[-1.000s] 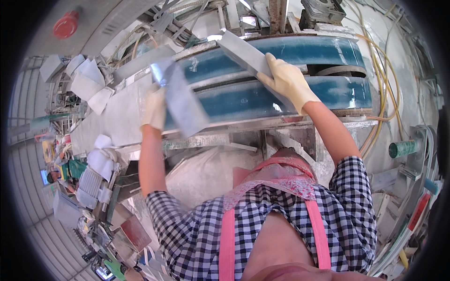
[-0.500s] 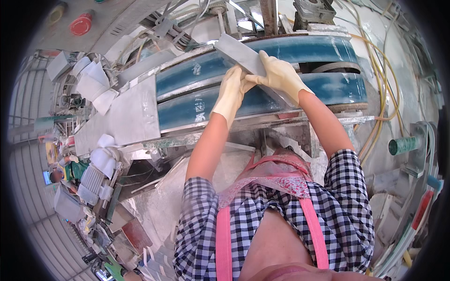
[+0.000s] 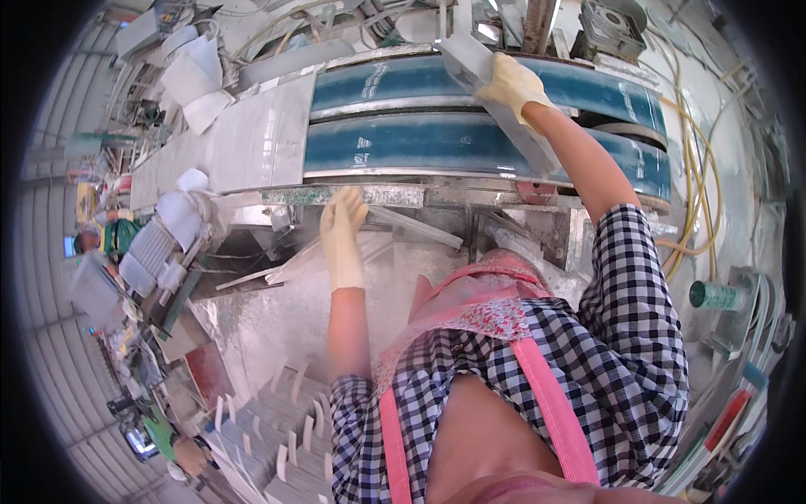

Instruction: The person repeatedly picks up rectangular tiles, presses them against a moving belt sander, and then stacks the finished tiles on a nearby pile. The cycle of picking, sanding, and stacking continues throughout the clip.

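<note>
Gripped in the right hand (image 3: 512,86), arm stretched out, is a grey slab (image 3: 466,59); the left hand (image 3: 342,227) is half-curled, seemingly empty, by the blue conveyor's (image 3: 395,144) near edge. Slab's long, pretty flat-sided, slanting from far edge to near.

The left hand (image 3: 342,239) and right hand (image 3: 514,84) are gloved in pale cream. The slab (image 3: 466,60) is light grey. Both conveyor belts (image 3: 403,143) are deep teal-blue with whitish streaks. The shirt (image 3: 625,357) is black-and-white gingham, the straps (image 3: 550,403) plain pink, the apron bib (image 3: 494,319) red-flowered on white. The hoses (image 3: 690,160) are mustard yellow.
</note>
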Tool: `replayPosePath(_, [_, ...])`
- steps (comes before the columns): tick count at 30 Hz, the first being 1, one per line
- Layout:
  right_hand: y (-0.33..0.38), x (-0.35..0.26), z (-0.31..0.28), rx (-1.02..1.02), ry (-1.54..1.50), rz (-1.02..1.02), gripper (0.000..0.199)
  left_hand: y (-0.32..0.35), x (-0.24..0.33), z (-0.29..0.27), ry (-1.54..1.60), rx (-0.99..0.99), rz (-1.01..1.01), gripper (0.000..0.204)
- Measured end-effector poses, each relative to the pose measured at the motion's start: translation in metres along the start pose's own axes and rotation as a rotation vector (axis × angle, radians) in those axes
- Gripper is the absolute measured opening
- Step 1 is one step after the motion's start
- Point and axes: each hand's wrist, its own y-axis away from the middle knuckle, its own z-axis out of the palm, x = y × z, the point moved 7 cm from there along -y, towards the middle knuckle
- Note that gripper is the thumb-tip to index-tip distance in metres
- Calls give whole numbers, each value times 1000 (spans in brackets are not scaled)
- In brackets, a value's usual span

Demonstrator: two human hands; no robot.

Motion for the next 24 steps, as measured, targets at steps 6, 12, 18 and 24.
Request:
replayPosePath(6, [41,-37,24,-178,217,-488,67,12,-2,-18,-116,-16,-21,43])
replayPosePath(12, [83,-49,39,-340,311,-592,77,-39,-14,70,-530,-365,175,88])
replayPosePath(18, [132,-8,-18,49,209,-836,93,-86,-28,134,-499,-587,90,99])
replayPosePath(24, [152,171,-6,239,-968,-140,60,-73,-33,143,-205,-670,-97,100])
